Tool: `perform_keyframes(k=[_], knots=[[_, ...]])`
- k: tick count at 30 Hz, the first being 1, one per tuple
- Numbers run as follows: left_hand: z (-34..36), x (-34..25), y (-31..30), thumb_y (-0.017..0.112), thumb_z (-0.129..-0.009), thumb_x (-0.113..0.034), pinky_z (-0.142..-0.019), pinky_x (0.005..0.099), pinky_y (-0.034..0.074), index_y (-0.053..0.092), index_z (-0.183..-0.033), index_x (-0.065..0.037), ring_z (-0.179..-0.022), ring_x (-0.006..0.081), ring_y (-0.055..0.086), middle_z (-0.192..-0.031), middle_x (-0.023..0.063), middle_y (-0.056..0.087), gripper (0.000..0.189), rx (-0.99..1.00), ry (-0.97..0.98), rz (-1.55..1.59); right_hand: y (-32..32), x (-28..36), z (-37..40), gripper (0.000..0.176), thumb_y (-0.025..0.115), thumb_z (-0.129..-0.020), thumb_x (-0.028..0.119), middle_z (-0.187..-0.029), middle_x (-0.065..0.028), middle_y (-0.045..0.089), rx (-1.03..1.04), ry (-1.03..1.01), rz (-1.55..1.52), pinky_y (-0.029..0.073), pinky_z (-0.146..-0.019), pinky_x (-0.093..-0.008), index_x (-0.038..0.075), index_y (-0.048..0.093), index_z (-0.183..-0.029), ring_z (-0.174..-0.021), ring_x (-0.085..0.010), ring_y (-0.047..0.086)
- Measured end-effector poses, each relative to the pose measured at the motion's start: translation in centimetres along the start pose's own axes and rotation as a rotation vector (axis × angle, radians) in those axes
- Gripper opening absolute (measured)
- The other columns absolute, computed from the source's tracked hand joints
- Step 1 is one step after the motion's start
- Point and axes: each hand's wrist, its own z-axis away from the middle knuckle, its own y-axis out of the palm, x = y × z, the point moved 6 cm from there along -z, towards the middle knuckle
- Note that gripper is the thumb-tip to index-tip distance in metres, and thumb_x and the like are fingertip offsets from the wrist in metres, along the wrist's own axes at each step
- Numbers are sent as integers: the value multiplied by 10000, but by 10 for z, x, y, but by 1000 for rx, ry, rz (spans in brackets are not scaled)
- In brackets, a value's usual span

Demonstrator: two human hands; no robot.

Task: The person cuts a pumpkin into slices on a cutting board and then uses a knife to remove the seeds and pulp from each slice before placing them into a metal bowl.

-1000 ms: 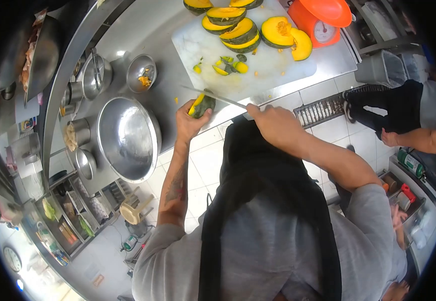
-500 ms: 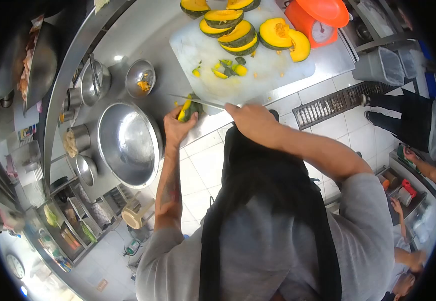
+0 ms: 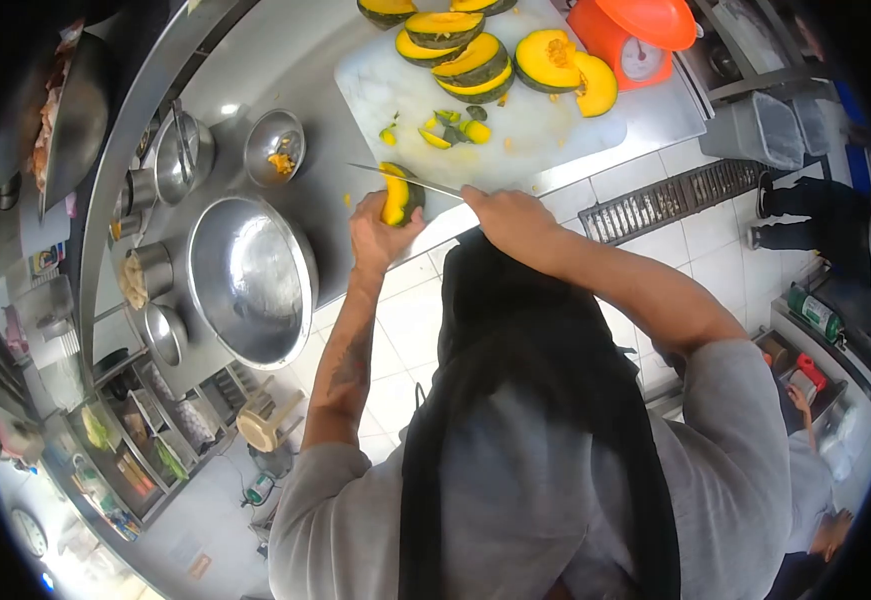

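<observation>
A pumpkin piece with yellow flesh and dark green rind is held upright in my left hand, near the front edge of the steel counter. My right hand grips the handle end of a knife; its thin blade points left and lies across the top of the pumpkin piece. Beyond my hands, a white cutting board bears several cut pumpkin wedges and small rind trimmings.
A large steel bowl stands left of my left hand. Behind it is a small bowl with orange scraps. An orange scale sits at the board's far right. Another person stands at the right beyond a floor drain.
My left hand and the pumpkin piece have moved slightly right and the piece shows more yellow flesh. The knife blade is a little higher up the piece. The person at the right has shifted.
</observation>
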Motion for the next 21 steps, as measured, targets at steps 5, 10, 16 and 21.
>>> perform_keyframes(k=[5, 10, 16, 21], knots=[[-4, 9, -4, 894, -688, -283, -755, 441, 568, 721, -984, 5, -797, 394, 678, -904, 176, 710, 448, 22, -49, 55, 0, 13, -11, 207, 544, -989, 75, -934, -219, 764, 78, 44, 59, 613, -785, -494, 31, 564, -1191, -927, -394, 766], [4, -6, 7, 885, -698, -264, -749, 416, 566, 713, -984, -4, -786, 386, 677, -900, 181, 706, 424, -4, 122, -15, 23, 23, -49, 225, 525, -1012, 105, -984, -226, 764, -39, -61, 77, 615, -791, -492, 29, 562, -1220, -935, -374, 771], [35, 5, -6, 833, -828, -233, -729, 315, 525, 715, -1013, 24, -741, 145, 634, -826, 80, 712, 338, 29, -151, 379, 1, -18, -39, 309, 513, -1014, 176, -952, -264, 744, 201, 152, -284, 587, -772, -553, 28, 537, -1284, -916, -413, 750], [22, 30, -13, 661, -1008, -273, -662, 287, 508, 715, -1017, 30, -723, 110, 617, -821, 49, 704, 308, -17, -254, 649, -24, -6, 13, 328, 513, -992, 156, -908, -297, 722, -96, 163, -142, 554, -775, -605, 27, 530, -1293, -860, -480, 718]])
